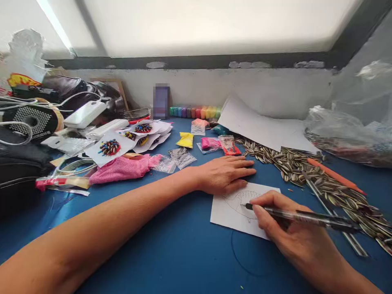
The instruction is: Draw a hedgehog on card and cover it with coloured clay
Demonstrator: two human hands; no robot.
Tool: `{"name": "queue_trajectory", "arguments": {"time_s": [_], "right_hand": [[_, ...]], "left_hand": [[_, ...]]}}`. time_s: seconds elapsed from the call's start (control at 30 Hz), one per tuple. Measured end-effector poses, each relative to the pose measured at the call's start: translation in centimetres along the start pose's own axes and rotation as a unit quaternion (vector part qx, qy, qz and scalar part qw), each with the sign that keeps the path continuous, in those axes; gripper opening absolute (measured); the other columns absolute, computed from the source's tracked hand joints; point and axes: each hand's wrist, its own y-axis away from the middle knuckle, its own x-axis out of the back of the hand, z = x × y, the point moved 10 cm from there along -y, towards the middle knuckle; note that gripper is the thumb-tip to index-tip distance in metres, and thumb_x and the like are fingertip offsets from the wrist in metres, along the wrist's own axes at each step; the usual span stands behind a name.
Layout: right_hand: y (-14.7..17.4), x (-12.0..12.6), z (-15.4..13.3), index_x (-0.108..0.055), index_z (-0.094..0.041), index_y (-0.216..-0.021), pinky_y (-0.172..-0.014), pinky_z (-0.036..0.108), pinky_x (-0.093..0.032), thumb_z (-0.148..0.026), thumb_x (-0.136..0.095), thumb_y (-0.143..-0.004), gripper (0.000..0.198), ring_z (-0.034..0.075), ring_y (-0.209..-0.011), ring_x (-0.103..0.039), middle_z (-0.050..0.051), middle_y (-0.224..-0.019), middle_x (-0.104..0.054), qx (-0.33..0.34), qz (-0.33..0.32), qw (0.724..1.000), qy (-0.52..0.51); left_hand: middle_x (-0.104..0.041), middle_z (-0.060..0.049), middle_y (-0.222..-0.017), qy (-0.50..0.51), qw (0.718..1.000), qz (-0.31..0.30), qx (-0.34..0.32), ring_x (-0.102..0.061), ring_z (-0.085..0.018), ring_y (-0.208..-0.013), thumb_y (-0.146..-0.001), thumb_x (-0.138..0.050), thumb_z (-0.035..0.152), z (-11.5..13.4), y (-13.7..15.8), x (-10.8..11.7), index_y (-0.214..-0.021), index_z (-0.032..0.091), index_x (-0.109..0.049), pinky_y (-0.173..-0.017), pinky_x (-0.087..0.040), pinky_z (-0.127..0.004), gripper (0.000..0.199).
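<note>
"Left hand (228, 173) lay flat, fingers spread, over the far edge of the paper (222, 210)?"

"Yes; right hand (297, 241) pinched the black pen (312, 218), paper lying on the blue tabletop (196, 253)."

"Handling?"

"Paper seemed light, easily creased, best held by its margins; pen stiff, best gripped near the tip."

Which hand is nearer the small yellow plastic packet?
Left. The left hand rests nearer the viewer and right of the packet; the right hand is farther off in that direction.
</note>
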Motion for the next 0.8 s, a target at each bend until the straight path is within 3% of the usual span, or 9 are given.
{"name": "queue_trajectory", "arguments": {"time_s": [0.2, 0.8], "right_hand": [[0.1, -0.1, 0.1, -0.062, -0.025, -0.082, -0.037, 0.023, -0.031, -0.033, -0.054, -0.093, 0.016, 0.010, -0.043, -0.045, -0.007, -0.054, -0.053, 0.003, 0.007, 1.000, -0.003], [-0.5, 0.1, -1.3, -0.062, -0.024, -0.078, -0.045, 0.019, -0.043, -0.027, -0.055, -0.090, 0.015, 0.009, -0.047, -0.054, -0.006, -0.059, -0.061, 0.034, 0.008, 0.999, 0.026]], "left_hand": [[-0.034, -0.012, -0.156, -0.005, 1.000, 0.003, 0.001, -0.028, -0.026, -0.146, -0.102, -0.039, 0.033, -0.1, 0.0, -0.1, -0.145, 0.010, -0.042, -0.121, -0.022, -0.039, 0.049], [-0.034, -0.014, -0.155, 0.000, 1.000, 0.011, -0.005, -0.028, -0.029, -0.146, -0.101, -0.039, 0.032, -0.1, 0.0, 0.0, -0.144, 0.009, -0.043, -0.121, -0.024, -0.042, 0.049]]}}
